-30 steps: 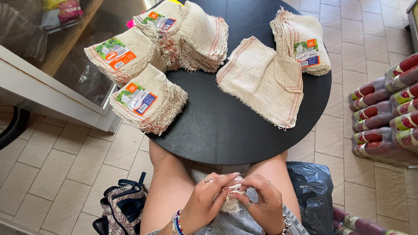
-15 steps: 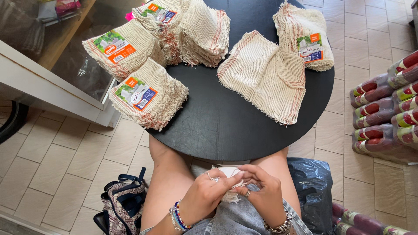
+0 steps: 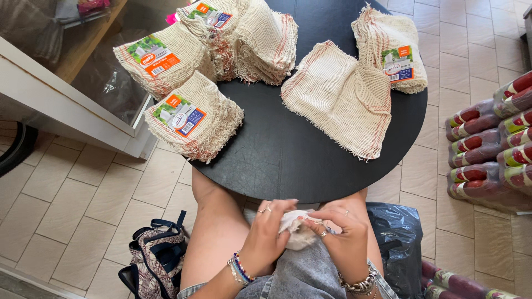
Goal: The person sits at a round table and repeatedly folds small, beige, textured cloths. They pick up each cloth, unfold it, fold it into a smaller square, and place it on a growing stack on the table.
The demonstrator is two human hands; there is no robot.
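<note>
Low in the frame, the left hand (image 3: 267, 235) and right hand (image 3: 342, 235) pinch a small crumpled white cloth (image 3: 293, 228) between their fingertips, over the lap. Above them stands a round black table (image 3: 288, 160) bearing a flat mesh cloth (image 3: 338, 97) and labelled folded cloth bundles (image 3: 194, 117). A patterned bag (image 3: 155, 260) sits lower left.

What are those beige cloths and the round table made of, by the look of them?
The cloths look like coarse, loosely woven cotton: open mesh, frayed edges, red stripes near the borders. The round table has a matte black top with a faint grain, perhaps painted wood or laminate; I cannot tell which. Both hands, left and right, hold a small bundled white cloth.
</note>
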